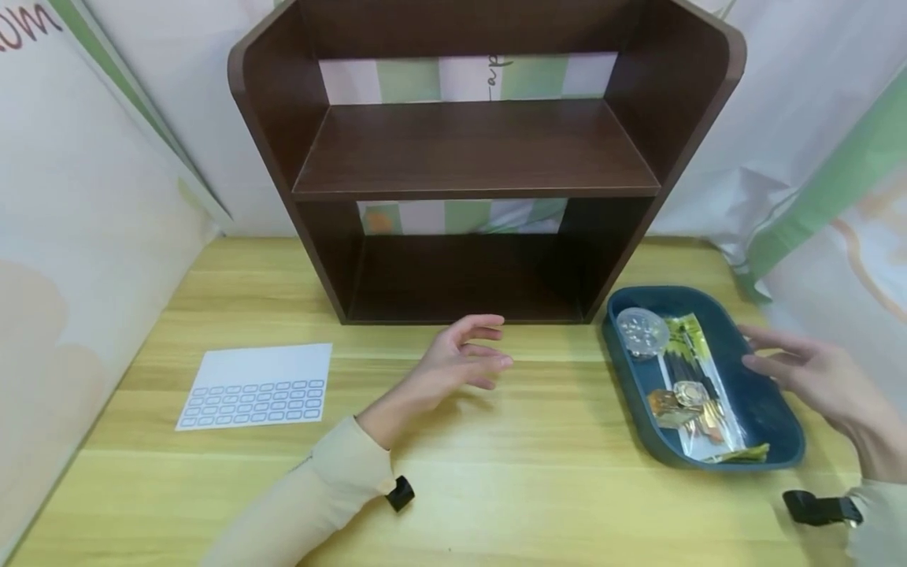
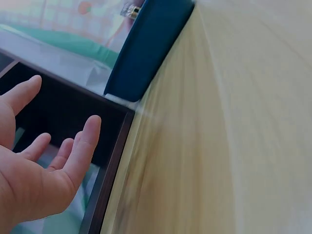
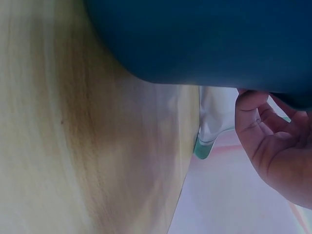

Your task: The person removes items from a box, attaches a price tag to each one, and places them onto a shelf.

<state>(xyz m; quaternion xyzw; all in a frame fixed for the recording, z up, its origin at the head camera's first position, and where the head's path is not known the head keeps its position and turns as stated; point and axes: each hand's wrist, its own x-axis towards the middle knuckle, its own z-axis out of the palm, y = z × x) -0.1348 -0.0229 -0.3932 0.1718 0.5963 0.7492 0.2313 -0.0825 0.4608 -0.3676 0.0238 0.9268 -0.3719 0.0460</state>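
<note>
A dark blue tray (image 1: 772, 409) stands on the table at the right, with my right hand (image 1: 815, 370) at its right side. That hand pinches the rim, and in the right wrist view its bent fingers (image 3: 251, 117) meet the tray's edge (image 3: 204, 58). Inside lie a round clear container (image 1: 642, 332), a clear packet with dark slender items (image 1: 687, 370) and several gold-coloured pieces (image 1: 669, 409). My left hand (image 1: 453, 354) hovers over the middle of the table, fingers spread and loosely bent, holding nothing. The left wrist view also shows this hand (image 2: 44, 170) with nothing in it.
A dark brown two-level shelf (image 1: 475, 150) stands at the back, close to the tray's left side. A white sheet with rows of blue-outlined labels (image 1: 255, 386) lies at the left of the wooden table (image 1: 496, 504). Printed cloth (image 1: 92, 197) hangs around the sides.
</note>
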